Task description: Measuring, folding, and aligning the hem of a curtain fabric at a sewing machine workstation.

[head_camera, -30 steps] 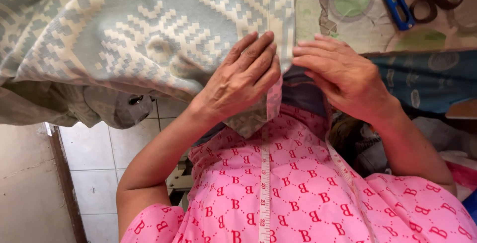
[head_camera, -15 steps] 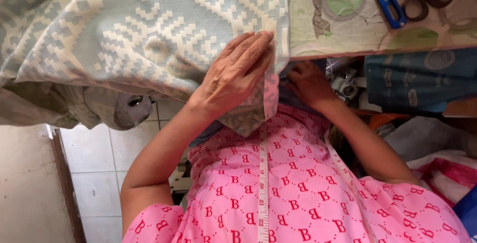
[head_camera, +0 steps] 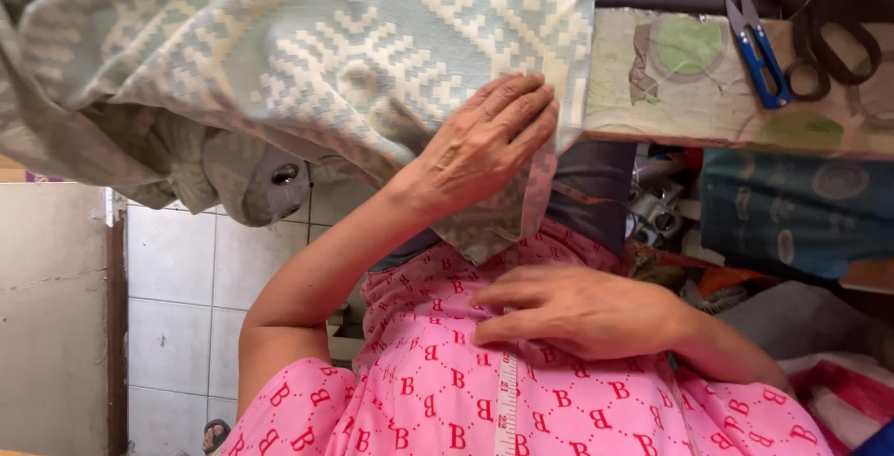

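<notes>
A person in a pink patterned top (head_camera: 559,400) is working at a sewing bench, seen from the 1 head-worn camera looking down. The left hand (head_camera: 484,153) is lying flat on a pale green woven cloth (head_camera: 307,55), fingers straight and spread a little, gripping nothing; the palm appears to be pinning the cloth's edge where it drops off the bench, likely to keep the heavy fabric from sliding. Most of the cloth is bunching toward the upper left, draping over a grey machine part (head_camera: 270,186), with 1 corner hanging just below the left hand against the person's chest.

The right hand (head_camera: 577,312) is resting low on the front of the top, fingers loosely curled, thumb and forefinger tips touching the end of a white tape measure (head_camera: 506,405) that is hanging down the chest. Whether they are actually pinching the tape cannot be told, since the fingertips are covering that spot.

At the upper right, blue snips (head_camera: 759,51) and black scissors (head_camera: 829,41) are lying side by side on a worn green-printed bench top (head_camera: 670,93), well apart from both hands yet within reach, seemingly parked there for cutting. Below the bench, folded blue fabric (head_camera: 792,209) is sitting on a shelf, and pale floor tiles (head_camera: 177,298) are showing at lower left.
</notes>
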